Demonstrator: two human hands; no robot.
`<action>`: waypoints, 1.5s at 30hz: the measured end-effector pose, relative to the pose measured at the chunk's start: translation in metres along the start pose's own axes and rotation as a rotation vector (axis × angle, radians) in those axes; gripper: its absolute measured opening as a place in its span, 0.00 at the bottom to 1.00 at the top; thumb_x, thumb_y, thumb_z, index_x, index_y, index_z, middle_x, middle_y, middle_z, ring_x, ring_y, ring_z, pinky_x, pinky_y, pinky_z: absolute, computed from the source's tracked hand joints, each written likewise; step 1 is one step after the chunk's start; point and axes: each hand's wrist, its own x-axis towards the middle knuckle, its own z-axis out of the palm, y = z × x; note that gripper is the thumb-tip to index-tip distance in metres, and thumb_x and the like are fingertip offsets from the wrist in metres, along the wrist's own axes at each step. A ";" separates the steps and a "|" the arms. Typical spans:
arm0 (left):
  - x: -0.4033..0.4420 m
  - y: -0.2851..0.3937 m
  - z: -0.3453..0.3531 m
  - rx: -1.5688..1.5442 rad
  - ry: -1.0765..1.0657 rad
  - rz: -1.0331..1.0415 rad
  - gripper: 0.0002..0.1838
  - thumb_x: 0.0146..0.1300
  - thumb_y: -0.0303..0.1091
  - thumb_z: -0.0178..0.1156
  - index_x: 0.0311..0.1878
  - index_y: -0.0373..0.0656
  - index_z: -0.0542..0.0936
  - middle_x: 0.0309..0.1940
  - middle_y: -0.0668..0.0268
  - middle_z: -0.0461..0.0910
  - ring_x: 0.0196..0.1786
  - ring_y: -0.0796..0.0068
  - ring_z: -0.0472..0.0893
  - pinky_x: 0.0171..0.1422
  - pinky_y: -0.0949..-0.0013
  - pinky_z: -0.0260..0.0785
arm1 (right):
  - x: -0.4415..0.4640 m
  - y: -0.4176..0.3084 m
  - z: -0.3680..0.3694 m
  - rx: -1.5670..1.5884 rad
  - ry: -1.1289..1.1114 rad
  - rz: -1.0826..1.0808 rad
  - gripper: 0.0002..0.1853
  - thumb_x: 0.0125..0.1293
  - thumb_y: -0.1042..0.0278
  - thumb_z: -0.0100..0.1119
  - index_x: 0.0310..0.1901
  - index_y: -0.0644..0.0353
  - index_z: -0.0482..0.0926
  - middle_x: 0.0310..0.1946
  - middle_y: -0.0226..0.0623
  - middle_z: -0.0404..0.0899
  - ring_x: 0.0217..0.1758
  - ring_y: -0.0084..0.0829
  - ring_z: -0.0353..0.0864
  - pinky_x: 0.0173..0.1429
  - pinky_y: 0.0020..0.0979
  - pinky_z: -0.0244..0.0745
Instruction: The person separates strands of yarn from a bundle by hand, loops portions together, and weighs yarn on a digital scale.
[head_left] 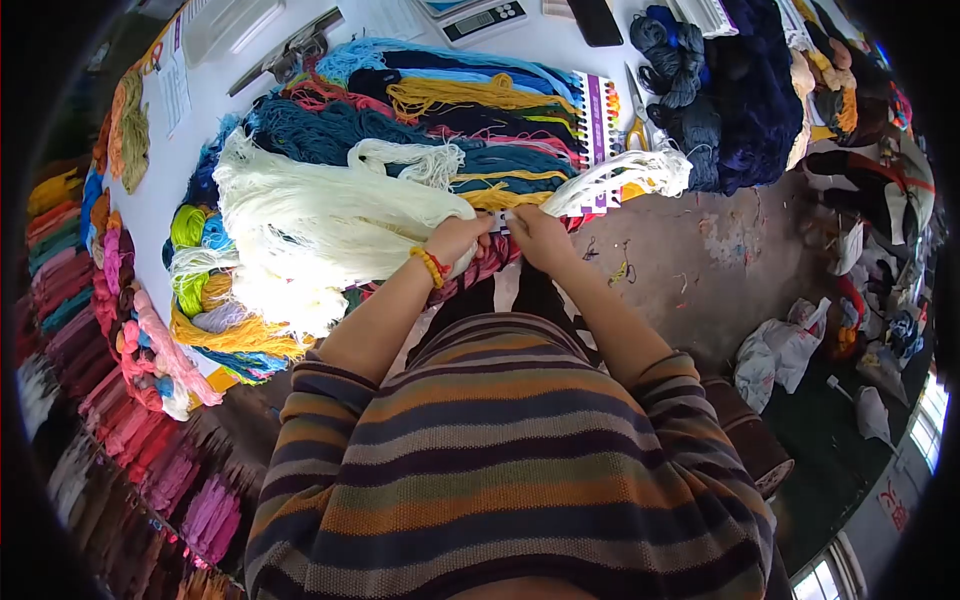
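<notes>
Both of my hands meet at the table's near edge, over a white card strip (500, 222) with dark holes. My left hand (458, 243), a beaded yellow bracelet at its wrist, is closed on the strip's left end, with the end of a big white thread hank (330, 215) under and beside it. My right hand (540, 238) is closed in a pinch on the strip's right end. Beside it a looped white thread bundle (625, 178) stretches right. Farther back, teal, yellow and blue thread hanks (490, 110) lie next to a purple-and-white punched card (594, 115). The fingertips are partly hidden.
Scissors (637, 120) lie right of the punched card, near dark blue hanks (740, 100). A digital scale (480, 20) and a black phone (594, 22) sit at the back. Racks of coloured thread (120, 400) stand at left; white plastic bags (782, 350) lie at right.
</notes>
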 end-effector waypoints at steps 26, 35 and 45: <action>0.044 -0.038 0.018 0.156 -0.010 0.060 0.14 0.54 0.37 0.46 0.34 0.41 0.78 0.29 0.60 0.79 0.35 0.67 0.77 0.42 0.70 0.64 | 0.006 0.010 -0.001 -0.367 -0.066 -0.235 0.07 0.60 0.64 0.46 0.33 0.58 0.67 0.22 0.41 0.76 0.24 0.42 0.78 0.25 0.39 0.71; 0.030 -0.023 0.024 0.874 0.087 0.256 0.15 0.59 0.41 0.43 0.35 0.43 0.75 0.33 0.57 0.77 0.39 0.57 0.76 0.43 0.62 0.66 | 0.012 0.021 0.017 0.029 0.035 0.094 0.08 0.57 0.64 0.51 0.33 0.60 0.73 0.28 0.49 0.77 0.30 0.50 0.76 0.34 0.45 0.70; 0.028 -0.025 0.024 0.792 0.112 0.201 0.17 0.62 0.45 0.43 0.36 0.43 0.76 0.31 0.57 0.77 0.37 0.63 0.77 0.42 0.66 0.66 | 0.007 0.001 0.007 -0.274 -0.120 0.106 0.10 0.60 0.62 0.46 0.36 0.60 0.70 0.25 0.48 0.77 0.30 0.48 0.78 0.34 0.45 0.72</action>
